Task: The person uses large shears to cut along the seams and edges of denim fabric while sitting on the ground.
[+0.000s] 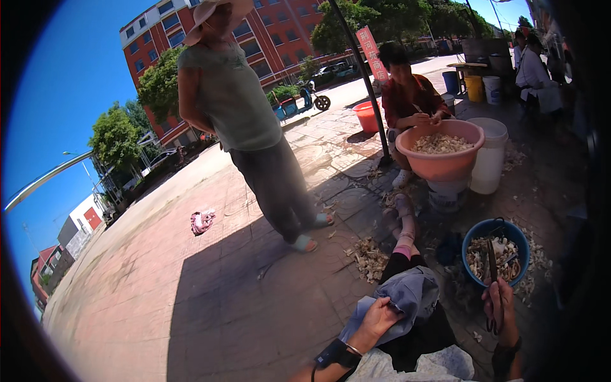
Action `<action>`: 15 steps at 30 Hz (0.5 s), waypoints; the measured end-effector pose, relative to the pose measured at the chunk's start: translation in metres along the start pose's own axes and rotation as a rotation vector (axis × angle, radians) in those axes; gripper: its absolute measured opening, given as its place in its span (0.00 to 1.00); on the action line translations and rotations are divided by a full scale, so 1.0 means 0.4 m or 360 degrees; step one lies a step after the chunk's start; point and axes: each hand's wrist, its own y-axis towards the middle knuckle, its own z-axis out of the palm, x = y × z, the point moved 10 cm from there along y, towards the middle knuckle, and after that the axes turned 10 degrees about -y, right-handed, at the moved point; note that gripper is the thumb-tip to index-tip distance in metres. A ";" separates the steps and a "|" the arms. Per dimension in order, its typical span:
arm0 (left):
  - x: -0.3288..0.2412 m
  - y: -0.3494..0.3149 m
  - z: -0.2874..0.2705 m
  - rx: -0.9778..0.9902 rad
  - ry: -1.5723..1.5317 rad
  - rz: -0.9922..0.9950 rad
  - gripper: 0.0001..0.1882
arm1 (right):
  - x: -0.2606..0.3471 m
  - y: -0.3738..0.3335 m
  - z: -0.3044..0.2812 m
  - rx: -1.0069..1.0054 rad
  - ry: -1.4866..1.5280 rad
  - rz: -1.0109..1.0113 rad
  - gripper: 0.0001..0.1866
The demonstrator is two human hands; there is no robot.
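My left hand (380,316) is closed on the edge of a grey-blue cloth (414,299) draped over my lap and leg. A pair of scissors (492,260) points up from my right hand (501,304); its dark blades look closed, and its handle loops show below the fingers. Just beyond that hand sits a blue basin (526,261) of pale pieces that look like garlic, with the blades overlapping it from my view. Something metallic lies among the pieces.
Ahead, a seated person (412,95) works over a pink basin (480,137) on a white bucket (447,197). A tall white bucket (489,162) stands beside it. Peelings (369,260) litter the paving. A person in a hat (232,95) stands left, near a dark pole (369,83).
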 end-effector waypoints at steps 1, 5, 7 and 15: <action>0.003 -0.001 -0.008 0.0003 -0.0007 0.0013 0.23 | 0.072 0.028 0.031 0.0008 -0.0009 -0.0102 0.19; 0.042 -0.074 0.024 0.0777 -0.0378 -0.0267 0.17 | 0.210 0.156 0.153 0.0321 -0.0098 -0.0322 0.24; 0.046 -0.077 0.022 0.0508 -0.0157 -0.0132 0.14 | 0.257 0.190 0.157 0.0215 -0.0010 -0.0405 0.25; 0.053 -0.054 -0.091 0.0388 -0.0172 0.0005 0.11 | 0.258 0.305 0.191 0.0274 0.0251 -0.0394 0.27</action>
